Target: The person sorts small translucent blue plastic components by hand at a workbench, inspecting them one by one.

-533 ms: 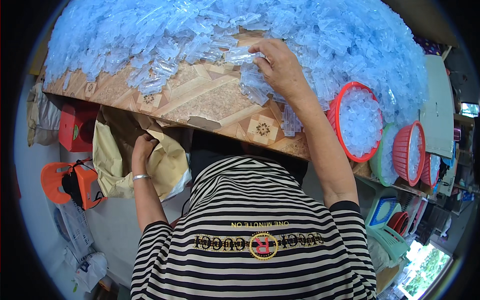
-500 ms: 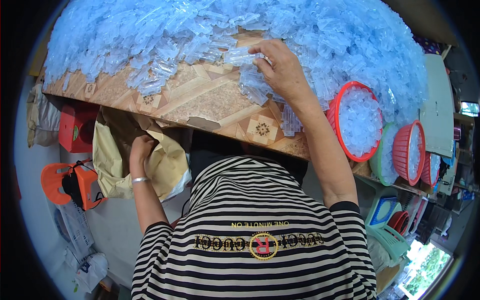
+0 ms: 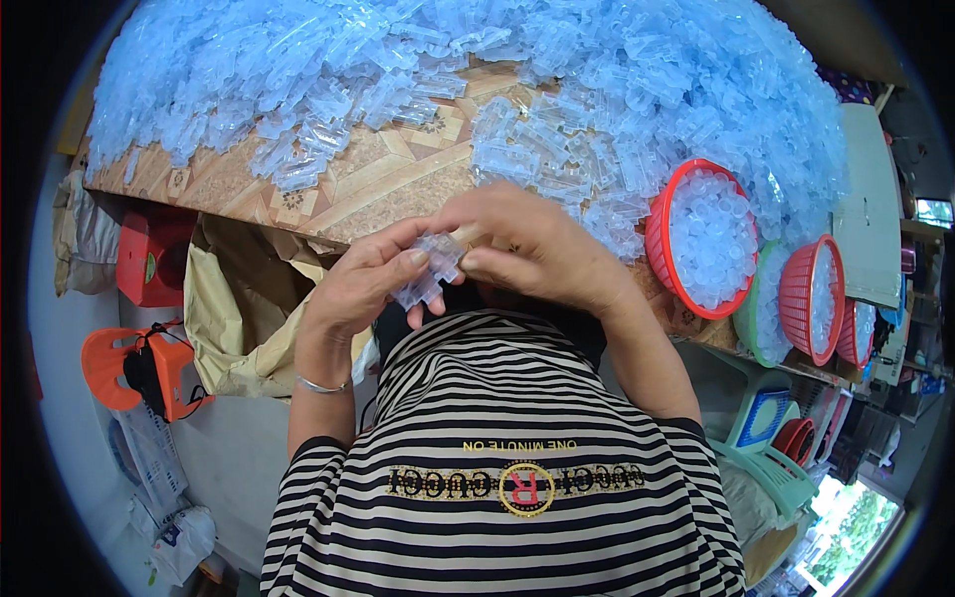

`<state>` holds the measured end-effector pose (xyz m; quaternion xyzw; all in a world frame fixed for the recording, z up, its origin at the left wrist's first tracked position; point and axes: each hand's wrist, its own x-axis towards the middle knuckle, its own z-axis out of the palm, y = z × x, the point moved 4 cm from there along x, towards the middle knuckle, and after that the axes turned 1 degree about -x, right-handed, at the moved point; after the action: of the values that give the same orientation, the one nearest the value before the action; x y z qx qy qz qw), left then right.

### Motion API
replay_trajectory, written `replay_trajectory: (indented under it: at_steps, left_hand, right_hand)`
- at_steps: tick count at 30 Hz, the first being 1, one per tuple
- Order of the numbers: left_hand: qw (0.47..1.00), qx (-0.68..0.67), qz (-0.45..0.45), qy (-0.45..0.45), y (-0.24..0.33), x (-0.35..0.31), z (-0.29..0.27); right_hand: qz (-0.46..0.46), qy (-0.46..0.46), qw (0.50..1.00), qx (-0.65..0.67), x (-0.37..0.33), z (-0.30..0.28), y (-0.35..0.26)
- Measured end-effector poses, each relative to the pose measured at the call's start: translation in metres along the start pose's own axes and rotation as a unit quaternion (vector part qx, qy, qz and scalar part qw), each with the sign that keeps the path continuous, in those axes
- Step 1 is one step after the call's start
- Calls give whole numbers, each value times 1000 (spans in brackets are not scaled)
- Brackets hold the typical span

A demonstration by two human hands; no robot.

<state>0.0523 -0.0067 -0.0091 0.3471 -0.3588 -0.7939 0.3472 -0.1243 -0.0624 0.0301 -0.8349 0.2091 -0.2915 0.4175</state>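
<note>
In front of my chest, just over the table's near edge, both hands meet at a clear ribbed plastic piece [image 3: 434,271]. My left hand [image 3: 363,279] is closed on it, thumb on top and fingertips showing below. My right hand [image 3: 532,244], somewhat smeared by motion, pinches at the piece's upper right end; its fingers partly cover that end. Beyond the hands, a large heap of similar clear plastic pieces [image 3: 637,90] covers the back of the patterned table [image 3: 398,184]. A looser group of pieces [image 3: 542,149] lies nearer my right hand.
On the right stand a red basket [image 3: 654,239] of small clear parts, a green basket [image 3: 746,328] and another red basket [image 3: 801,298]. An open brown paper sack [image 3: 224,338] is below the table at left, near an orange chair [image 3: 109,368] and a red stool [image 3: 149,254].
My left hand has come up out of the paper sack. My right hand has drawn back from the heap toward my chest, and both hands now meet at a plastic piece.
</note>
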Motion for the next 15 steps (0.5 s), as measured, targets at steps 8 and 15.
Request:
replay_trajectory:
  at_steps: [8,15]
  left_hand:
    - [966,-240,83,52,-20,31,1]
    - [947,-280,131,92,-18,40,2]
  right_hand:
    - [87,127,932,-327,-8,-30,50]
    - [84,232,916,-316,-9,-37,40]
